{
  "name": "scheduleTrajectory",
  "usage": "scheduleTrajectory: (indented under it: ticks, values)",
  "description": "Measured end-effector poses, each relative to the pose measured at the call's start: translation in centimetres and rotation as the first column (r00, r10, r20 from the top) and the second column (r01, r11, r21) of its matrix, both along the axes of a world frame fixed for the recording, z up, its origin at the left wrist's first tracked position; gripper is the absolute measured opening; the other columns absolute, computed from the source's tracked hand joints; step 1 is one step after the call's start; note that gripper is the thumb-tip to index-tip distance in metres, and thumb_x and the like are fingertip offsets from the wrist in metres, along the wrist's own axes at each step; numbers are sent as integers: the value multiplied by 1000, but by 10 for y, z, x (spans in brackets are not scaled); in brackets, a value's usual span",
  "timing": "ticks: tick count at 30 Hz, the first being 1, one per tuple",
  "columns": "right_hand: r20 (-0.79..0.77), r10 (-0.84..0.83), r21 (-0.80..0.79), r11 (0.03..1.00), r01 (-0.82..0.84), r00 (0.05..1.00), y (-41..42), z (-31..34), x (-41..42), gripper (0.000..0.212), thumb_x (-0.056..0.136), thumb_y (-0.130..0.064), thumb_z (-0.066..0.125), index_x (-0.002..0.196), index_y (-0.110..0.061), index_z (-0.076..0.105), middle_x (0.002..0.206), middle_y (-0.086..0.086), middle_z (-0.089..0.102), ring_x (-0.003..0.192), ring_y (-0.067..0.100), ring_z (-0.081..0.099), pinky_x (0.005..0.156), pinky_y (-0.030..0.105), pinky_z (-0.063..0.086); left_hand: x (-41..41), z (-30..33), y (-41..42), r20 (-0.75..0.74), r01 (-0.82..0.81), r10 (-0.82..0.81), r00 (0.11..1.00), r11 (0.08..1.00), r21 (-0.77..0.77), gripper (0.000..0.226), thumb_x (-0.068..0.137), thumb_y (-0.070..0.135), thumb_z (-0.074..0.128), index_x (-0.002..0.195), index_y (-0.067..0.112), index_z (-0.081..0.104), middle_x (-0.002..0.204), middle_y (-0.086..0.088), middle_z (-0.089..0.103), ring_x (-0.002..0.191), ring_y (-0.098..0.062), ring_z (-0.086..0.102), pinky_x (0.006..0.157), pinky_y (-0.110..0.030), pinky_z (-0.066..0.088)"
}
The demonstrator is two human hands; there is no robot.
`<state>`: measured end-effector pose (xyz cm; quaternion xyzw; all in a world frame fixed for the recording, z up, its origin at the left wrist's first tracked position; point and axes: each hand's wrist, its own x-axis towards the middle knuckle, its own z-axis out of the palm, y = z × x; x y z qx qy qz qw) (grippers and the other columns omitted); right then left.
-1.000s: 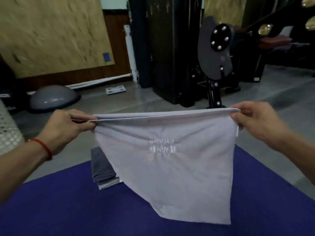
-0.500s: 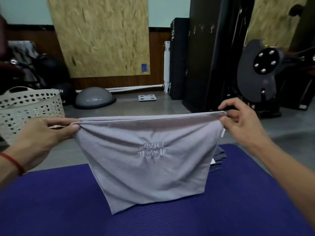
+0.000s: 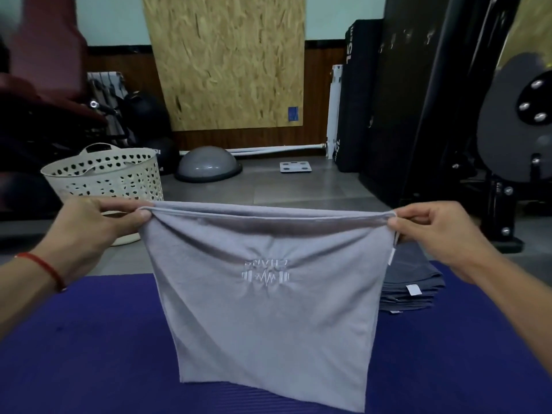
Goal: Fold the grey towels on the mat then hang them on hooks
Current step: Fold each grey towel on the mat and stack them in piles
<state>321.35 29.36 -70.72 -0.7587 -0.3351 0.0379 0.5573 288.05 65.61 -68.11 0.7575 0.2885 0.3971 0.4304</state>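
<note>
A light grey towel with a white embroidered logo hangs doubled over, stretched between both hands above the blue mat. My left hand pinches its top left corner, and my right hand pinches the top right corner. The towel's bottom edge touches the mat. A stack of folded darker grey towels lies on the mat behind the held towel at the right, partly hidden by it. Small metal hooks show on the dark panel at the upper right.
A cream perforated laundry basket stands on the floor beyond the mat at the left. A grey balance dome and a white scale lie farther back. Black gym equipment rises at the right.
The view has swung left, bringing the basket into sight and shifting the folded stack from left of the towel to its right. The towel has sunk until its bottom edge rests on the mat.
</note>
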Motion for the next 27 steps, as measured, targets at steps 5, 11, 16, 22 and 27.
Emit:
scheduleTrajectory:
  ticks: [5, 11, 16, 22, 27]
  values:
    - [-81, 4, 27, 1000, -2, 997, 3, -2, 1, 10, 89, 7, 69, 94, -1, 73, 87, 14, 77, 74, 14, 73, 65, 15, 57, 1, 2, -7, -14, -7, 8, 1000, 999, 32, 23, 85, -6, 72, 107, -2, 74, 96, -10, 75, 78, -1, 71, 69, -7, 53]
    - [14, -86, 103, 991, 84, 996, 16, -2, 12, 32, 89, 10, 63, 102, -19, 65, 86, 5, 73, 77, 15, 66, 82, 34, 55, 6, -3, -6, -40, -15, 18, 999, 996, 84, 36, 84, -3, 75, 117, 10, 71, 95, -18, 64, 80, -21, 61, 68, -8, 53]
    - [79, -190, 74, 980, 185, 979, 35, -3, 34, 40, 92, -1, 61, 93, -37, 77, 98, -4, 76, 97, 19, 72, 90, 44, 60, 39, -7, -8, -54, -49, 56, 997, 992, 116, 18, 99, 7, 60, 87, 18, 67, 87, -11, 62, 83, -23, 59, 82, -43, 58]
    - [-132, -40, 271, 960, 75, 990, 12, -2, 10, 29, 99, 2, 53, 97, -21, 71, 90, 2, 72, 82, 14, 62, 68, 29, 50, 34, -38, -33, 154, 34, -18, 988, 994, -100, 21, 107, 17, 46, 117, 1, 56, 99, -10, 65, 87, -13, 65, 70, -25, 59]
    - [-202, 30, 13, 1000, -28, 979, -44, -99, -19, 30, 98, 10, 51, 99, -16, 67, 93, -1, 72, 83, 6, 63, 70, 16, 51, -24, -148, -60, -49, 163, -185, 982, 942, -293, 18, 102, 14, 53, 110, 3, 64, 104, -21, 72, 91, -24, 66, 83, -43, 53]
